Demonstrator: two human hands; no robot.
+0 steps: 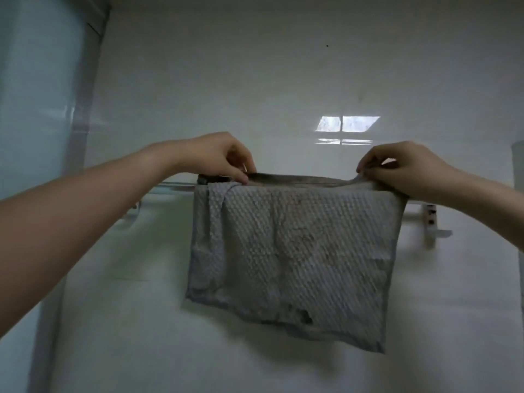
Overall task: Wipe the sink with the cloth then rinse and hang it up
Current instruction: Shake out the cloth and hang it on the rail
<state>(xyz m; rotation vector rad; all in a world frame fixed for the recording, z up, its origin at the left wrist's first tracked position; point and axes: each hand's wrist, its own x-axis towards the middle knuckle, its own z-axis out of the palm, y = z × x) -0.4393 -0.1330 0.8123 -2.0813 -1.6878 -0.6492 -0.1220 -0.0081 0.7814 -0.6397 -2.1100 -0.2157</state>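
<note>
In the head view, the grey cloth [297, 251] hangs over a white towel rail [175, 186] fixed to the glossy white wall [255, 80]. Its long axis runs left to right along the rail, and its near face drops straight down toward the floor, with the lower edge sloping a little so that the right corner hangs lowest. The top fold lies across the rail, and a darker strip of the cloth shows behind it.

The fabric has a raised, waffle-like weave in diagonal rows. It looks creased and blotchy, with darker patches near the middle and a dark spot by the bottom edge. At the left side a narrow flap is folded over the front.

The left hand [215, 156] pinches the top edge at the cloth's left corner between thumb and curled fingers. The right hand [402, 168] pinches the top edge at the right corner in the same way.

A white rail bracket [431, 222] shows just right of the cloth. A bright window reflection [347, 124] lies on the wall above the rail, and a frosted panel [34, 95] stands at the far left.
</note>
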